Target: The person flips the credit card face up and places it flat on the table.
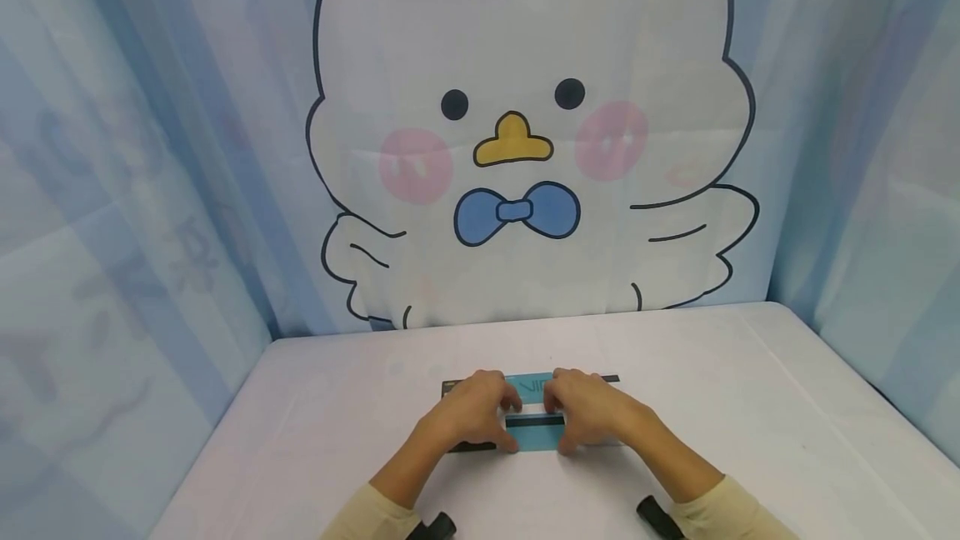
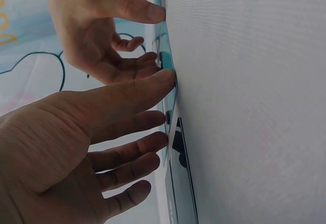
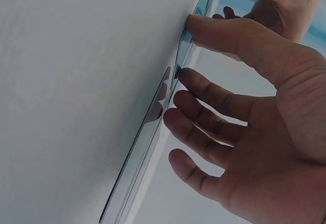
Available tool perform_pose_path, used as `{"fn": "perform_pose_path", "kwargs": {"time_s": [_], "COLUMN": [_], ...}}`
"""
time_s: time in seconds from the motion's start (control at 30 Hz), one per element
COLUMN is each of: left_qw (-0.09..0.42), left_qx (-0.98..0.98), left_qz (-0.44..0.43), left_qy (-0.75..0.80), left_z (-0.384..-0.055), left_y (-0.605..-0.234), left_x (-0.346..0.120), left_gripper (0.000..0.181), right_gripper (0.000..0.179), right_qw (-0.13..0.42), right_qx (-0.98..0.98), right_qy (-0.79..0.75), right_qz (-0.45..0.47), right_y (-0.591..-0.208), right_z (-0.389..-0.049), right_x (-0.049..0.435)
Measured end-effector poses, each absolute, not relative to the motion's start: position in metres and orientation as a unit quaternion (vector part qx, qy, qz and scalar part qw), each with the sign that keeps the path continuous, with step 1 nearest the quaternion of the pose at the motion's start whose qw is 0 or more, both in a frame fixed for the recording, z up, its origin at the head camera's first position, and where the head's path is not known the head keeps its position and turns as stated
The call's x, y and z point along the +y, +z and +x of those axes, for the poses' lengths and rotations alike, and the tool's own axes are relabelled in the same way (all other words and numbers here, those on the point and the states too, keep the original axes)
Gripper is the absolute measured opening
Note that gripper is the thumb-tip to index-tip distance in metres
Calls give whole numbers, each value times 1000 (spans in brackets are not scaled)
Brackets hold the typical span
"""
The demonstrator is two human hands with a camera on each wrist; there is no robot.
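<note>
A long, flat pack with a teal band (image 1: 534, 438) lies on the white table, crossed by a dark stripe and a pale strip. Dark lettering partly shows on its far part. Left of centre, my left hand (image 1: 477, 408) holds the band with the thumb at the near edge and bent fingers over the top. My right hand (image 1: 592, 407) mirrors it on the other side, thumb also at the near edge. The hands hide much of the pack's two ends. In the left wrist view, both thumb tips meet the thin teal edge (image 2: 171, 94), low against the table.
The white-covered table (image 1: 337, 407) reaches back to a curtain (image 1: 517, 273) printed with a cartoon bird. More pale blue curtain (image 1: 112, 273) hangs at the left, and another at the right. A dark wrist device (image 1: 660, 517) sits by the right sleeve.
</note>
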State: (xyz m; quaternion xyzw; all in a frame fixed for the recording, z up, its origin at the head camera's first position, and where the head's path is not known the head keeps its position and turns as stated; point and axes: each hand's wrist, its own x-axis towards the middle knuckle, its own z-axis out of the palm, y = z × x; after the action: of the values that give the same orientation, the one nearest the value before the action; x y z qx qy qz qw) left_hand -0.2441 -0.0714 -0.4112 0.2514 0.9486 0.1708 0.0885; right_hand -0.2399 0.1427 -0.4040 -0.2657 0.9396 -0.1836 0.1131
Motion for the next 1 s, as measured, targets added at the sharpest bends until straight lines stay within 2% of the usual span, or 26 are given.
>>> {"fn": "perform_pose_path", "kwargs": {"time_s": [0.6,1.0], "left_qw": [88,81], "left_qx": [951,951], "left_qz": [260,269], "left_qy": [146,131], "left_z": [-242,-241], "left_y": [-408,-408], "left_x": [-71,-71], "left_gripper": [49,50], "right_gripper": [42,44], "right_qw": [92,101], "right_qx": [940,937], "right_qy": [-160,-186], "right_qz": [-286,-279], "right_y": [-403,-404], "right_z": [-241,-242], "right_x": [143,142]}}
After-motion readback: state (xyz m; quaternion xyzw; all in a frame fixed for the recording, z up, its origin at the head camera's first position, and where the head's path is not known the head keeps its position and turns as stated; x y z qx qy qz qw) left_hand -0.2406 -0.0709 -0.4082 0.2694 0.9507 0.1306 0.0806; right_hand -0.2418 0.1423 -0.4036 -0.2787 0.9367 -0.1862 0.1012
